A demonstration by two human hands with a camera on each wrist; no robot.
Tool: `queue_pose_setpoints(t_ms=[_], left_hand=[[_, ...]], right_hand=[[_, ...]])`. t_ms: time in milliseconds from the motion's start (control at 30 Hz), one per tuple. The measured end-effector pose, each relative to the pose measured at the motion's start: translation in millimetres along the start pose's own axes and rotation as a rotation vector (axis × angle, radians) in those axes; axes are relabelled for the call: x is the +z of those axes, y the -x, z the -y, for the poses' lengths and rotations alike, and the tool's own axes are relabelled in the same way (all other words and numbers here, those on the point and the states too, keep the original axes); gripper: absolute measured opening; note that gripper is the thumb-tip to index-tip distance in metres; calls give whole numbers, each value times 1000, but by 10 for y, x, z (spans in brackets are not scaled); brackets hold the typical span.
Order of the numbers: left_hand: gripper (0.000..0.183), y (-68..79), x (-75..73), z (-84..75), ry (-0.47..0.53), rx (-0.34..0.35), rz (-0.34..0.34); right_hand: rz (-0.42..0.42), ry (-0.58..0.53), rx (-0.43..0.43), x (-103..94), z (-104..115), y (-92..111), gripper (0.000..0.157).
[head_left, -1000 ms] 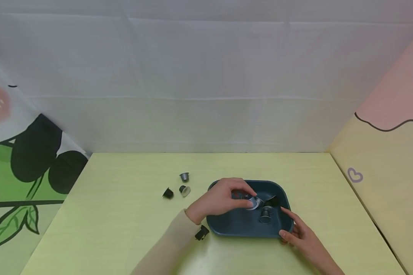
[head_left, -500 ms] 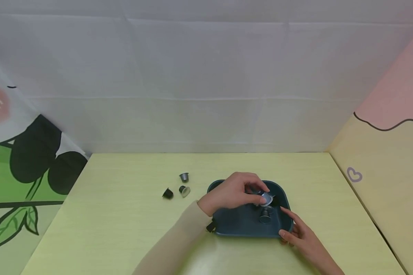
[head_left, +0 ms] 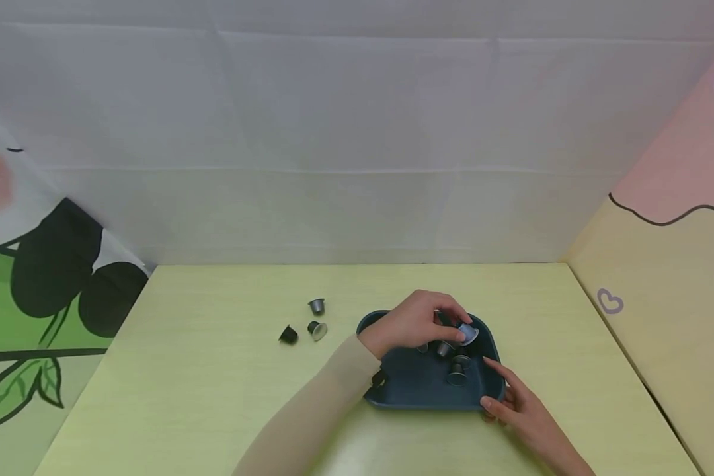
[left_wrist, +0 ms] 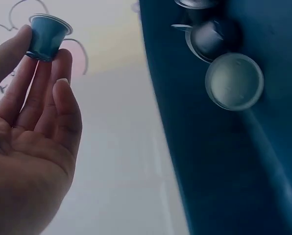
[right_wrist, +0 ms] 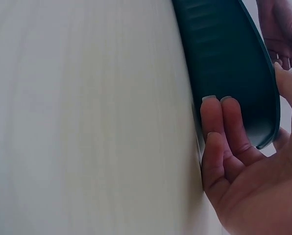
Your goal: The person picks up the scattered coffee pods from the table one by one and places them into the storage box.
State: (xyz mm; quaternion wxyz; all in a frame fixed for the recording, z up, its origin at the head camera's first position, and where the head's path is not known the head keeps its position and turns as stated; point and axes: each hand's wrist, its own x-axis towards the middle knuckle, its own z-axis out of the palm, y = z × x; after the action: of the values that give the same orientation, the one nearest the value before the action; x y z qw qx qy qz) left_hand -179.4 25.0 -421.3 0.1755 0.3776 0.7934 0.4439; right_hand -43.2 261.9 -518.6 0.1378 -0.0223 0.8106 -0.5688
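My left hand (head_left: 416,324) is over the far right part of a dark blue-green tray (head_left: 413,390). Between its thumb and fingertips it pinches a blue coffee capsule (head_left: 468,332), which looks teal in the left wrist view, rim upward. Several other capsules, one of them dark (head_left: 457,373), lie in the tray below and beside the hand. A pale round capsule face (left_wrist: 234,81) shows in the left wrist view. At the tray's right end, my right hand (head_left: 520,403) grips the side, with fingers (right_wrist: 212,117) against the outer wall.
Left of the tray on the pale yellow table (head_left: 184,383) lie a grey capsule (head_left: 317,306), a dark capsule with a pale lid (head_left: 318,330) and a black capsule (head_left: 288,335). A white backdrop (head_left: 357,132) rises behind the table, with printed panels at both sides.
My left hand has moved right across the tray, carrying the blue coffee capsule. Capsules that its fingers covered now show beneath it. The right hand has stayed at the tray's side.
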Motion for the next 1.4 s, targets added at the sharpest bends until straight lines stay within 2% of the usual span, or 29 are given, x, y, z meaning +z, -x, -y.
queue_pose_setpoints(t_ms=[167, 367, 500, 633, 1000, 1233, 1400], left_hand=[[23, -33, 10, 73, -7, -59, -14], [23, -51, 23, 154, -87, -118, -12], [21, -58, 42, 211, -116, -147, 29], [20, -63, 73, 255, -103, -173, 90], [21, -78, 129, 329, -189, -132, 227], [20, -78, 180, 376, -195, -168, 239], [20, -85, 212, 407, -182, -166, 250]], right_hand=[[-17, 4, -4, 12, 8, -2, 64], [-5, 1, -7, 4, 11, -2, 65], [10, -13, -6, -2, 13, -4, 66], [13, -17, 5, -8, 14, -3, 66], [9, -10, -13, -2, -3, 0, 65], [5, 5, 24, 6, 9, -1, 66], [4, 4, 23, 1, 1, -6, 66]])
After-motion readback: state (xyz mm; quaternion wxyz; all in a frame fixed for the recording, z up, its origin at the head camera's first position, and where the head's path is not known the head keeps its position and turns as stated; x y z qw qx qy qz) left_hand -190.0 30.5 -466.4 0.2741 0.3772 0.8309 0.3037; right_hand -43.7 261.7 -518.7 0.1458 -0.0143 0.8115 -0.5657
